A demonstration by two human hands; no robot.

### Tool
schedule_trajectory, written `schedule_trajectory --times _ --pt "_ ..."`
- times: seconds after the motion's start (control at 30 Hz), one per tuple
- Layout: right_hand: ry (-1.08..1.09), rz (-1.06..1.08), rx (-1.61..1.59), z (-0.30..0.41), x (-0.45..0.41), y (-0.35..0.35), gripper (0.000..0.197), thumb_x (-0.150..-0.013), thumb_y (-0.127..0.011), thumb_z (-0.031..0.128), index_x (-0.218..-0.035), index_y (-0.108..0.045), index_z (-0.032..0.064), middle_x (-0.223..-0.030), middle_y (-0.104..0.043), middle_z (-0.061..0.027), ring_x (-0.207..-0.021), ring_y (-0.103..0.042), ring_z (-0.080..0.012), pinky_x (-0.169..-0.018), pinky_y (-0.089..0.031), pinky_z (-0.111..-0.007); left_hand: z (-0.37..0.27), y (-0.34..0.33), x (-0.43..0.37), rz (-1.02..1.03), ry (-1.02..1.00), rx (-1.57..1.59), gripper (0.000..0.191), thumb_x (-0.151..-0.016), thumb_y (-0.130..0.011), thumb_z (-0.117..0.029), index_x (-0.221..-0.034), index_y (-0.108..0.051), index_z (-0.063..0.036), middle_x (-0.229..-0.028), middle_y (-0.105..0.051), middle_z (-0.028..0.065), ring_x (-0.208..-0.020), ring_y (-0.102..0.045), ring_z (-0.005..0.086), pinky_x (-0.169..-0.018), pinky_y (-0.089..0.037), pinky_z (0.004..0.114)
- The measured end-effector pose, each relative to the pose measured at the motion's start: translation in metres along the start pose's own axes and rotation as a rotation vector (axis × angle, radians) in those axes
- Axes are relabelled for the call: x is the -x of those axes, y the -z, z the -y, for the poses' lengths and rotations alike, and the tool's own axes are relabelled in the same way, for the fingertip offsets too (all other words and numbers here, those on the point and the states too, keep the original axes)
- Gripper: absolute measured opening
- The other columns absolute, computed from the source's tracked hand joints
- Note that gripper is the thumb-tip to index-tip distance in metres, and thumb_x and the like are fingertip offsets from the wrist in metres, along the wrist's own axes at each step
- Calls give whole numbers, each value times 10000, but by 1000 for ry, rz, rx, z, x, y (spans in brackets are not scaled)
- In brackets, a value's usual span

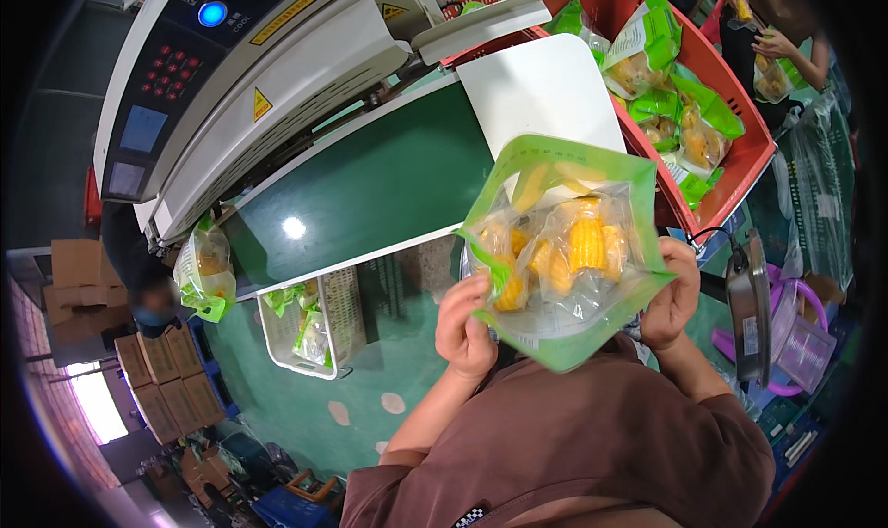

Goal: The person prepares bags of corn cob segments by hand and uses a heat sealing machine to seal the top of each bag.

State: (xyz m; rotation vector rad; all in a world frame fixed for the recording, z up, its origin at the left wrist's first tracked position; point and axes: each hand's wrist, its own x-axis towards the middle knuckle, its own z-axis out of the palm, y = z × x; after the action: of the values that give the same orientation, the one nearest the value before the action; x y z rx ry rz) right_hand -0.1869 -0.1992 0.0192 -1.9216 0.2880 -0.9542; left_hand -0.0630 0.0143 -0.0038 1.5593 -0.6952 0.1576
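Note:
In front of my body a green-rimmed plastic pouch [555, 341] is held with its mouth spread wide. Inside it lie several pieces of yellow corn [587, 244], wrapped in clear film. My left hand [466, 327] pinches the rim on the left side. On the opposite side, my right hand [671, 296] grips the other edge, its fingers partly behind the pouch. Just beyond the pouch is a white flat plate [541, 91] at the end of a green conveyor belt [368, 188].
A sealing machine [277, 77] with lit buttons runs along the belt. One filled pouch [206, 271] hangs at the belt's far left end. Filled pouches lie in a red crate [753, 157] and a white basket [350, 320]. Another person's hand [775, 45] holds a pouch at upper right.

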Motion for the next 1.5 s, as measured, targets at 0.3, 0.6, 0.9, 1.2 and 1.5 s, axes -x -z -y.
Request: schedule_trajectory --times 0.3,0.6,0.9,1.2,1.5 --pt "61 20 -82 4 -6 -10 105 -816 -477 38 -912 -440 16 -962 -548 -159 -898 -517 -298 -809 -405 -389 6 -14 -5 127 -70 104 165 -832 -557 -159 -849 -490 -10 -968 -584 164 -933 -528 305 -835 -412 410" --pt "-12 -15 -158 -1 5 -7 173 -797 -501 -22 -965 -459 -11 -884 -512 -133 -793 -488 -247 -743 -398 -334 1 2 -12 306 11 94 192 -772 -613 -180 -831 -515 -25 -925 -551 114 -958 -477 286 -846 -360 406" --pt "90 157 -8 13 -7 3 274 -705 -531 -36 -977 -544 -6 -821 -507 -116 -746 -496 -267 -713 -409 -346 -10 15 -2 385 125 46 158 -718 -654 -127 -839 -585 -52 -924 -521 99 -932 -438 260 -881 -337 407" --pt "2 -87 22 9 -9 2 81 -798 -532 -23 -876 -540 -1 -913 -507 -124 -839 -506 -235 -758 -426 -335 -2 -5 -4 -139 286 352 91 -853 -513 -71 -912 -467 -19 -997 -554 154 -937 -541 263 -875 -396 381" --pt "-211 -36 -18 6 -44 -9 114 -842 -507 -13 -934 -554 -63 -838 -563 -96 -743 -531 -104 -644 -430 -214 16 -10 -59 97 264 221 97 -848 -528 -69 -915 -529 0 -1307 -368 209 -1155 -420 241 -919 -354 342"
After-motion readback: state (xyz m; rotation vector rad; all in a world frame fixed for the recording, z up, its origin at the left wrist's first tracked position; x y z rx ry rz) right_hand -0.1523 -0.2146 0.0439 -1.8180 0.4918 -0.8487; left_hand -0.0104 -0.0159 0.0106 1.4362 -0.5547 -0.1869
